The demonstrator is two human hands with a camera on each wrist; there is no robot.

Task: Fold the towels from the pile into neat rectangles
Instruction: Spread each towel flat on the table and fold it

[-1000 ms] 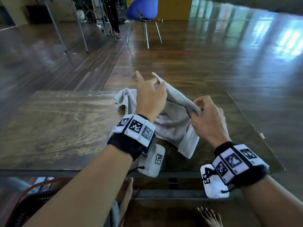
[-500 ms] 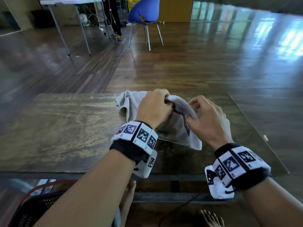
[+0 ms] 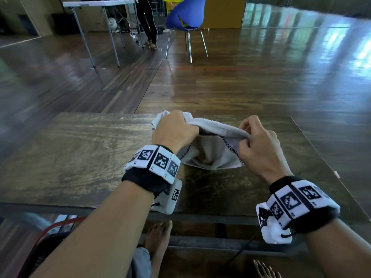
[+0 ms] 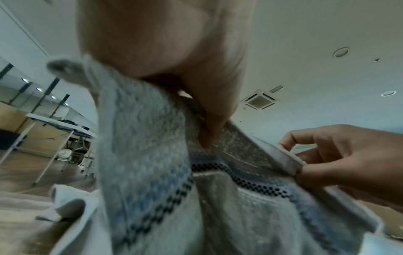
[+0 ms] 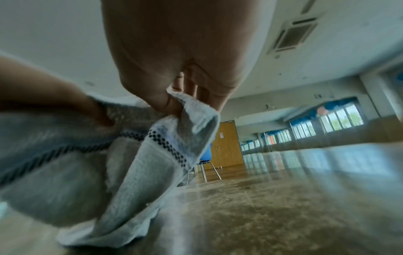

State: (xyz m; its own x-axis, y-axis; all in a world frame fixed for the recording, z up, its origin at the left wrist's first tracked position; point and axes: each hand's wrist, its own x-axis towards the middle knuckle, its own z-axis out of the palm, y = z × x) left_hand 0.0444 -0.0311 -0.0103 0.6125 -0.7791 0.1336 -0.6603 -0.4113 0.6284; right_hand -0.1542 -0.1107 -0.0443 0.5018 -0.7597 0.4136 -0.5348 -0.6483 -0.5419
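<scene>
Above the table (image 3: 80, 157) we hold the towel (image 3: 210, 155) bunched, its lower part sagging onto the wood. Our left hand (image 3: 174, 131) and right hand (image 3: 259, 149) each pinch its top hem. If one pinch slips, the edge may drop and skew the fold.

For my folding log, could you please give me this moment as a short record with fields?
towel: grey-white with a checked band, bunched, upper edge lifted, lower part resting on the table
left hand: grips the towel's left end
right hand: pinches the towel's top edge at its right end
table: dark wood, towel at its far middle
fold state: not yet a rectangle
background: blue chair on the wooden floor beyond the table
</scene>
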